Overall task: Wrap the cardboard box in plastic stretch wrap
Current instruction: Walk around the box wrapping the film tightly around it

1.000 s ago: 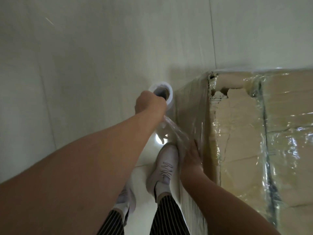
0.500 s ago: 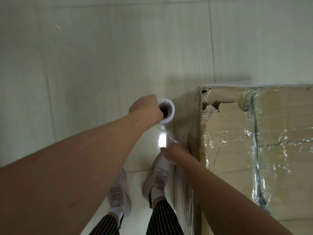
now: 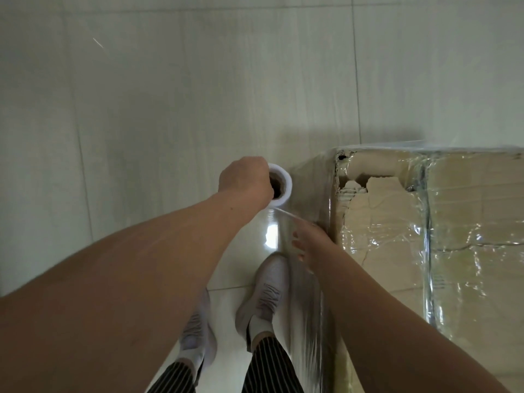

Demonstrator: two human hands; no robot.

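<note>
The left grip [image 3: 245, 180], a bare hand, is curled over the top end of an upright roll of clear plastic stretch wrap on a white core [image 3: 282, 185]. The core's dark hollow shows just right of the knuckles. The roll is held above the pale glossy tiled floor [image 3: 141, 109], just left of the near corner of the large tan cardboard box [image 3: 380, 222]. That box stands on the floor at the right, its top and near side already under shiny, wrinkled layers.

A taut sheet of clear film [image 3: 293, 219] runs from the roll down and right to the box's side wall. The right grip [image 3: 313, 242] lies below the roll, its fingers loosely spread and closed on nothing — it rests against the film at the box's side, close to the corner. Below the arms are two light grey shoes [image 3: 266, 293] and black-and-white striped trouser legs [image 3: 269, 367], close beside the box.
</note>
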